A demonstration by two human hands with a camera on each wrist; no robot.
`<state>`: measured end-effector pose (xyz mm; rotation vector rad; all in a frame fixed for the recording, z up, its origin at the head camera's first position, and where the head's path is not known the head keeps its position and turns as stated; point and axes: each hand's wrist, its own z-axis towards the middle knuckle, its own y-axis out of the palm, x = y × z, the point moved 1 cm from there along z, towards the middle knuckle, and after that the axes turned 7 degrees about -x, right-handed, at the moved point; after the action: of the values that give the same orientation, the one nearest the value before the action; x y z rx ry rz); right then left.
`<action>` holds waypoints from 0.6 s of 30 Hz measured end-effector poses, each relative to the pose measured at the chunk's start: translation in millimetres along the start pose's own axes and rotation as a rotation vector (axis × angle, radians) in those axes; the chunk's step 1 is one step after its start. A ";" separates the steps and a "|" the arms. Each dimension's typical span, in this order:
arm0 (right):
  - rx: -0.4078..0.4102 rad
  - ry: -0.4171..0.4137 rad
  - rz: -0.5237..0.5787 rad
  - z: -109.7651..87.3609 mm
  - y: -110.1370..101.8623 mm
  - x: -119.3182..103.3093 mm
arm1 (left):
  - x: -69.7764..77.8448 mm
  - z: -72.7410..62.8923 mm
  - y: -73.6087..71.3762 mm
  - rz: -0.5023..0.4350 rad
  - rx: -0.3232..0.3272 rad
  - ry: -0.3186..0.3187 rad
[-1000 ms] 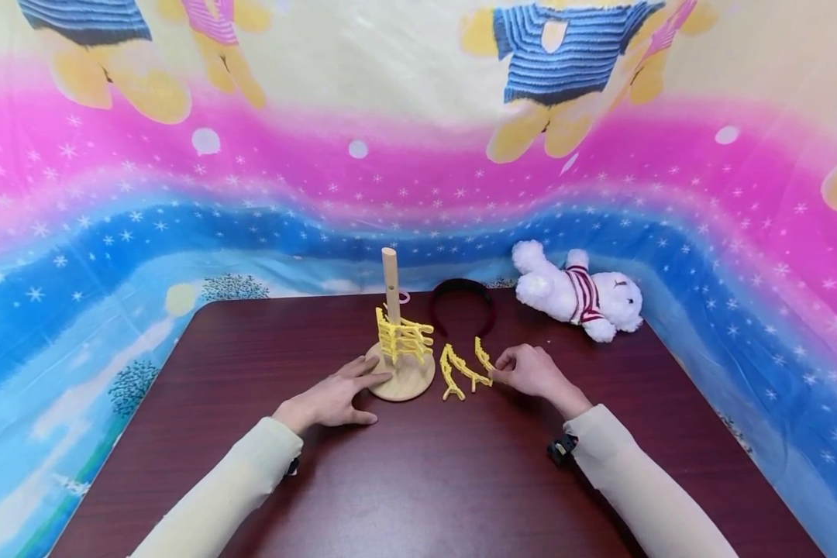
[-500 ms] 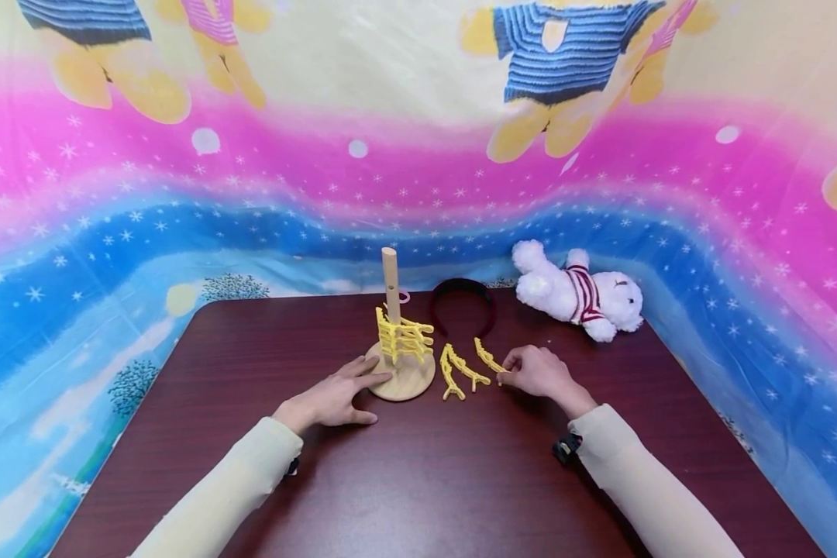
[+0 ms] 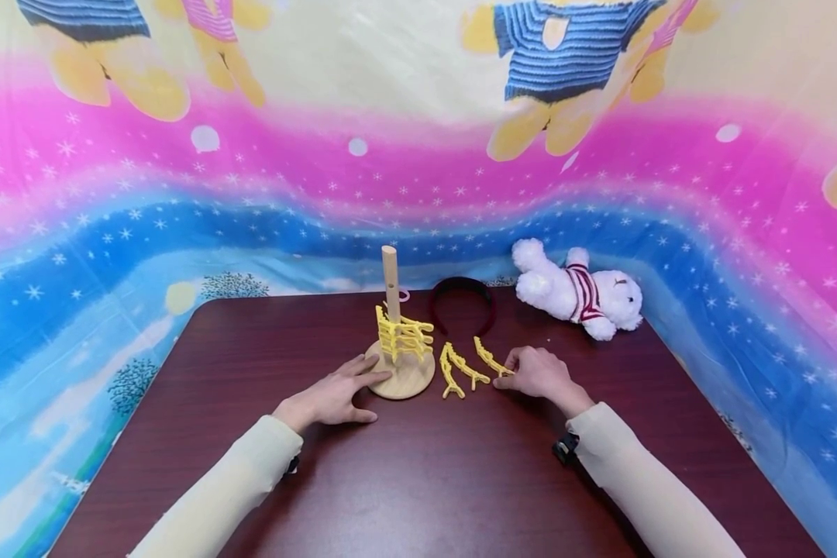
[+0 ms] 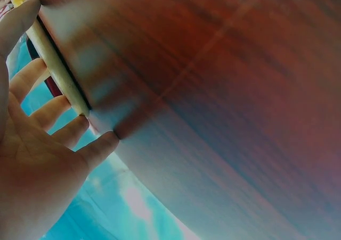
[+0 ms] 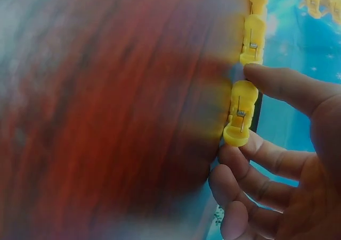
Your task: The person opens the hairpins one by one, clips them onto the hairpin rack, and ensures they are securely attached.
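Note:
My left hand (image 3: 331,395) lies with spread fingers against the round wooden base (image 3: 408,384) of an upright wooden pole (image 3: 390,287). In the left wrist view its fingertips (image 4: 109,139) reach the base edge and the table. Several yellow strips of clothespins (image 3: 404,341) are fixed low on the pole. To the right, two yellow clothespin strips (image 3: 463,368) lie side by side. My right hand (image 3: 540,372) has thumb and index finger round the near end of another clothespin strip (image 3: 488,358). Metal springs show in its clothespins (image 5: 241,112) in the right wrist view.
A dark red headband (image 3: 463,283) lies behind the strips, and a small pink ring (image 3: 404,296) sits behind the pole. A white plush bear (image 3: 586,294) lies at the back right. Patterned cloth (image 3: 307,186) hangs round the table (image 3: 418,480).
My right hand has drawn the near end of its clothespin strip a little to the right. Its thumb now sits slightly farther from the index finger. The left hand has stayed in place.

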<state>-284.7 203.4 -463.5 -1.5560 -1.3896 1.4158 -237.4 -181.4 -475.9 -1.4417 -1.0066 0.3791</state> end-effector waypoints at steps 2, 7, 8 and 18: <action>0.001 0.004 -0.008 0.5 0.2 0.1 | -0.1 0.0 -0.5 0.001 -0.001 -0.002; 0.008 0.011 -0.017 1.5 0.5 1.7 | 0.2 -0.4 -1.0 -0.001 0.000 0.003; 0.007 0.012 -0.017 1.7 0.7 2.2 | 0.2 -0.3 -0.9 0.000 -0.004 0.000; 0.019 0.004 -0.013 1.7 -2.1 7.3 | 0.8 -1.0 -0.1 -0.004 0.001 -0.002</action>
<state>-287.8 210.5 -464.2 -1.5338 -1.3774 1.4135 -236.2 -181.4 -475.4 -1.4384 -1.0108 0.3780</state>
